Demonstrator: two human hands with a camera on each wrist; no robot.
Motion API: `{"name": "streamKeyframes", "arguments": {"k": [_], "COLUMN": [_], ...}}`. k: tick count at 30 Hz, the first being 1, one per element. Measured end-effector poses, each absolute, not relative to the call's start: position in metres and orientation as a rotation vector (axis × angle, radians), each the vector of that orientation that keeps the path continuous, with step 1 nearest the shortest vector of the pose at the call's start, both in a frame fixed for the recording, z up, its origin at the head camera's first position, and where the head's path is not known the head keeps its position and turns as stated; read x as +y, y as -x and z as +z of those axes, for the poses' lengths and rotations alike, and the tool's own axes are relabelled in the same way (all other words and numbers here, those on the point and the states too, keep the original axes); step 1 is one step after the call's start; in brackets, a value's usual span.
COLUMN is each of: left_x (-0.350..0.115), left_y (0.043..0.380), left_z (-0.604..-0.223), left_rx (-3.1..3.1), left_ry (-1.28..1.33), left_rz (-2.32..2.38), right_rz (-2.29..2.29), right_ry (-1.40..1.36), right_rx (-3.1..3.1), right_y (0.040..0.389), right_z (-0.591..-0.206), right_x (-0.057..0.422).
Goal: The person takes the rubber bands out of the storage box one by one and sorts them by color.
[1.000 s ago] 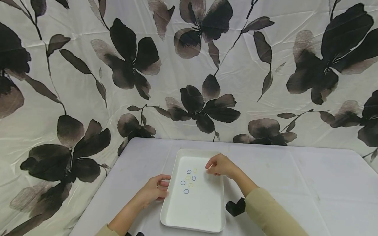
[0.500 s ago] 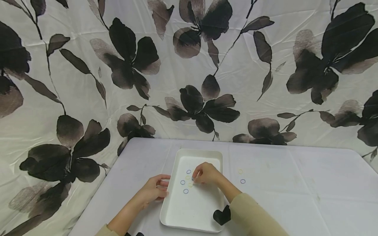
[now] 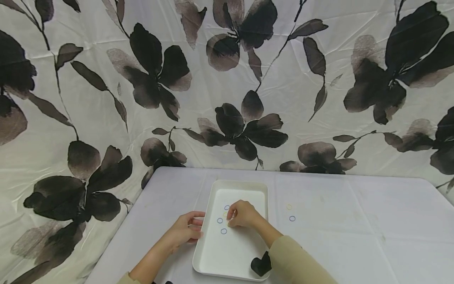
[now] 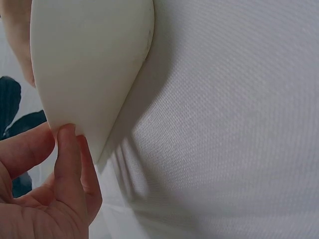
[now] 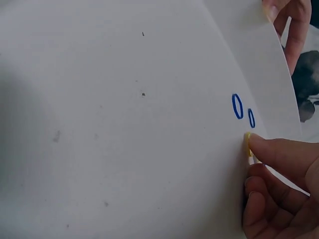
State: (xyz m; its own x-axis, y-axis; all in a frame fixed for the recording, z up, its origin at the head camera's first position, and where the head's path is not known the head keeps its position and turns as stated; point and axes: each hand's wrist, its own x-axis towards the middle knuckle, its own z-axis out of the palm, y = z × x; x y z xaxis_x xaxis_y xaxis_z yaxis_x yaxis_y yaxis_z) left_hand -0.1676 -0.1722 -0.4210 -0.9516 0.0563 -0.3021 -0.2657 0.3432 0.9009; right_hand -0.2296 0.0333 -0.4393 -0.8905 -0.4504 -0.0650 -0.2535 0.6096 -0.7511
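A white rectangular tray (image 3: 227, 256) lies on the table, with blue and yellow rubber bands in its upper left part. My left hand (image 3: 182, 228) pinches the tray's left rim, the thumb on the outer wall in the left wrist view. Over the bands, my right hand (image 3: 244, 214) reaches down into the tray. Its thumb and fingers pinch a yellow rubber band (image 5: 247, 142) in the right wrist view. Two blue bands, a larger-looking one (image 5: 234, 107) and another (image 5: 249, 118), lie just beyond the thumb. The right hand hides part of the group.
Right of the tray, a yellow rubber band (image 3: 289, 209) and a blue rubber band (image 3: 292, 221) lie on the white-covered table (image 3: 340, 221). A black piece (image 3: 260, 264) hangs at the right wrist. A floral cloth (image 3: 198, 90) hangs behind the table.
My right hand has moved left and down from the tray's right side to the bands. Two bands on the table have come into view from behind the arm. The left hand has stayed put.
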Motion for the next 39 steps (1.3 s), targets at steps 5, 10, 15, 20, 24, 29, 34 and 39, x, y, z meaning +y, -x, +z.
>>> {"name": "streamKeyframes", "arguments": {"k": [5,10,15,20,24,29,34,39], "left_x": [-0.172,-0.173,-0.174,-0.177,-0.18,-0.181,-0.182,-0.183], "left_y": [0.168,0.169,0.168,0.168,0.168,0.168,0.168,0.167], "left_z": [-0.422,-0.424,-0.42,-0.419,-0.421,-0.422,-0.424,-0.426], "left_rx": [2.337,2.345,2.327,2.318,2.316,2.307,2.31,2.328], "left_ry": [0.187,0.2,0.182,0.166,0.146,0.15,0.137,0.125], "left_rz": [1.642,1.64,1.64,1.635,1.642,1.643,1.636,1.637], "right_rz": [-1.136,-1.135,-1.156,-1.238,-1.292,-1.323,-1.373,-1.413], "right_ry": [0.586,0.613,0.634,0.578,0.542,0.524,0.488,0.49], "right_rx": [2.611,2.608,2.586,2.514,2.459,2.422,2.378,2.349], "right_y": [0.23,0.228,0.227,0.226,0.225,0.224,0.223,0.223], "right_z": [-0.441,-0.441,-0.44,-0.439,-0.438,-0.436,-0.433,-0.43], "right_x": [0.034,0.035,0.035,0.037,0.038,0.039,0.041,0.043]}}
